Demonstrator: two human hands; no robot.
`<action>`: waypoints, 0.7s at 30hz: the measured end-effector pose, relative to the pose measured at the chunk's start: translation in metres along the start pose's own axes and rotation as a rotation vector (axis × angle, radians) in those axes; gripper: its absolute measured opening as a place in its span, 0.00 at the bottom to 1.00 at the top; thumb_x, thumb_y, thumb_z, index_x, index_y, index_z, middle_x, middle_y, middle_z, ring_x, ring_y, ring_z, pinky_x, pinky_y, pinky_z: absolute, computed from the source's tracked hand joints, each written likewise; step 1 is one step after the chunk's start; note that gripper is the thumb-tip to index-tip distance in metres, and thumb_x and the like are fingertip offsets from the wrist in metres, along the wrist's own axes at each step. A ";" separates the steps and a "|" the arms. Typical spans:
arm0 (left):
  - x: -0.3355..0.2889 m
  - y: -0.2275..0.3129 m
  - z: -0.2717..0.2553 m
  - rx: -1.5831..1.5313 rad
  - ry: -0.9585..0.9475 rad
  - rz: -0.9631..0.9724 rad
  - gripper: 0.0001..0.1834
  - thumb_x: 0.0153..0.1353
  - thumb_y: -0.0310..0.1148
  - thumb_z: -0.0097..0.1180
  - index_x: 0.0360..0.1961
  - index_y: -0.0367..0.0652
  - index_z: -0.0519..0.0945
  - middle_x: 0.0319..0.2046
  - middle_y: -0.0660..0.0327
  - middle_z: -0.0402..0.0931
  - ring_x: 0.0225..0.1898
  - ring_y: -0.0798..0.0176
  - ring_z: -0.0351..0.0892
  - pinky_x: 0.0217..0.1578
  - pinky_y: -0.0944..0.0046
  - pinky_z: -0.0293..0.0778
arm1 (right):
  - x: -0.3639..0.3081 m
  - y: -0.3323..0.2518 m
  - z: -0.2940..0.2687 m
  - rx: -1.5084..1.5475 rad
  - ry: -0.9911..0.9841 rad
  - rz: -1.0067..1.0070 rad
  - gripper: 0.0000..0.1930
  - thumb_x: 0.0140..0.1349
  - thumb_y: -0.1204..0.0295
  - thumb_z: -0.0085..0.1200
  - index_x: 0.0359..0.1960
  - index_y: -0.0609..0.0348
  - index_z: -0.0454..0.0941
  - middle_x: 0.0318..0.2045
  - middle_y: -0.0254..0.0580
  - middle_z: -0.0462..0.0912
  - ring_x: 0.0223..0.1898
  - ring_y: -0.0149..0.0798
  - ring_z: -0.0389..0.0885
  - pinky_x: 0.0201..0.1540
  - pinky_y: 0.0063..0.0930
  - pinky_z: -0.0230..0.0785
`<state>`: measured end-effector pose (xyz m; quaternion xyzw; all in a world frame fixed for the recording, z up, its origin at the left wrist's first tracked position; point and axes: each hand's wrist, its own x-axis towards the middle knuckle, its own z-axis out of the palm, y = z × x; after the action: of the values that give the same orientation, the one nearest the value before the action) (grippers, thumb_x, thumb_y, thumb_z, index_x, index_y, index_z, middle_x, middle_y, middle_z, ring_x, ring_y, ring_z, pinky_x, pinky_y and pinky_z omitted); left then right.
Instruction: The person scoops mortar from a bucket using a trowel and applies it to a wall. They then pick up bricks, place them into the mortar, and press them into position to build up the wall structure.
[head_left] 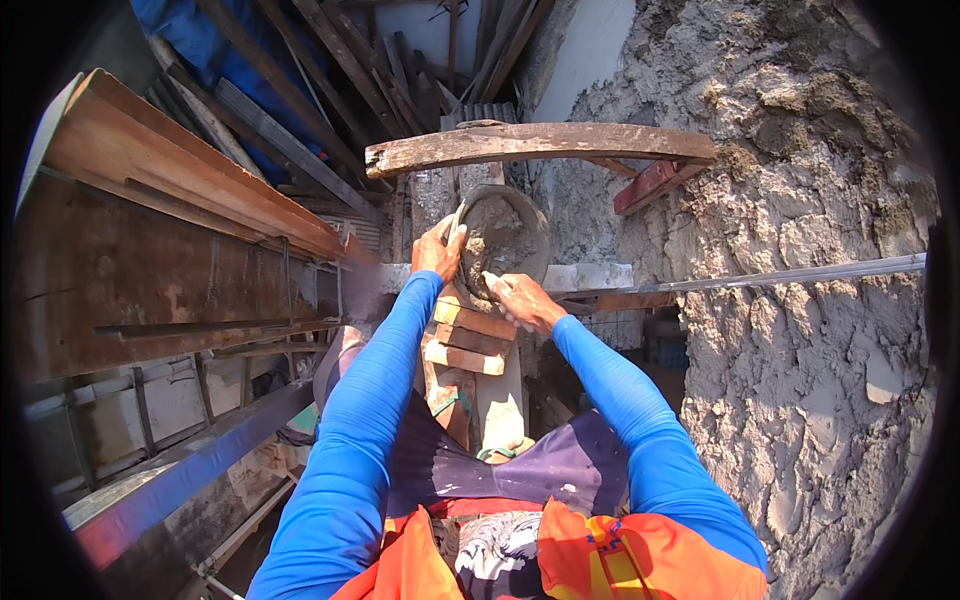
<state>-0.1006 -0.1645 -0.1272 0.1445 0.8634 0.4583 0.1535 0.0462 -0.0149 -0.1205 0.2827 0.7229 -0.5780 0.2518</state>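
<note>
The bucket (541, 228) sits just above the middle of the view, at 12 o'clock from the person's lap, with grey mortar (483, 247) inside. The left grip (438, 250) is curled tight over its rim at about 9 o'clock. The right grip (527, 303) is at the near edge, around 5 o'clock, fingers bent; a pale tip shows there, but whether it belongs to a tool or to the rim is unclear.

With mortar in it, the bucket is likely heavy for its size, the load wet and shifting. The wall looks thin and may flex a little; a mortar-smeared rim could be slippery. It hardly seems fragile. The best hold would be on the rim at 9 and 3 o'clock, fingers hooked under the lip, so the weight hangs evenly.

The mouth faces up toward the camera. Its outline is a rounded oval, the longer way running roughly from 12 to 6 o'clock; how far the bucket leans is hard to judge.

Bricks (470, 338) lie at 6 o'clock, close below it. A curved beam (540, 143) crosses at 12 o'clock, and a rough wall (800, 400) fills the side from 2 to 4.
</note>
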 end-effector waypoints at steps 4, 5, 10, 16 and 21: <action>0.009 0.002 0.004 0.023 -0.017 -0.063 0.26 0.64 0.47 0.58 0.60 0.46 0.79 0.50 0.46 0.82 0.53 0.47 0.82 0.55 0.57 0.74 | -0.032 0.011 -0.020 -0.232 0.220 -0.187 0.19 0.68 0.55 0.53 0.41 0.60 0.79 0.34 0.59 0.85 0.34 0.59 0.85 0.38 0.48 0.75; 0.012 0.001 0.003 0.009 -0.004 -0.066 0.26 0.64 0.48 0.57 0.59 0.47 0.79 0.49 0.45 0.82 0.53 0.45 0.82 0.54 0.56 0.74 | -0.034 0.016 -0.025 -0.361 0.311 -0.307 0.18 0.67 0.55 0.53 0.40 0.59 0.79 0.34 0.59 0.85 0.34 0.60 0.85 0.37 0.49 0.75; 0.019 -0.026 -0.002 -0.032 0.052 -0.068 0.27 0.65 0.51 0.55 0.58 0.47 0.80 0.50 0.44 0.81 0.53 0.42 0.81 0.55 0.54 0.73 | -0.022 0.012 -0.041 -1.003 0.732 -0.591 0.15 0.65 0.57 0.57 0.48 0.48 0.76 0.34 0.40 0.79 0.29 0.47 0.82 0.29 0.44 0.74; 0.014 -0.029 -0.002 -0.033 0.031 -0.066 0.26 0.65 0.50 0.55 0.60 0.49 0.79 0.51 0.44 0.80 0.55 0.42 0.80 0.56 0.55 0.73 | -0.038 -0.003 -0.072 -1.151 0.587 -0.528 0.14 0.66 0.56 0.56 0.41 0.52 0.75 0.30 0.44 0.81 0.26 0.49 0.84 0.28 0.44 0.76; 0.008 -0.003 0.005 -0.013 -0.048 -0.032 0.24 0.66 0.48 0.53 0.60 0.53 0.79 0.49 0.44 0.81 0.52 0.40 0.80 0.54 0.53 0.74 | 0.003 0.025 -0.049 -0.786 0.128 -0.275 0.19 0.69 0.56 0.53 0.42 0.64 0.78 0.36 0.65 0.84 0.42 0.64 0.83 0.43 0.53 0.74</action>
<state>-0.1068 -0.1596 -0.1336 0.1407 0.8588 0.4577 0.1823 0.0603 0.0382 -0.1296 0.1012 0.9336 -0.2676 0.2158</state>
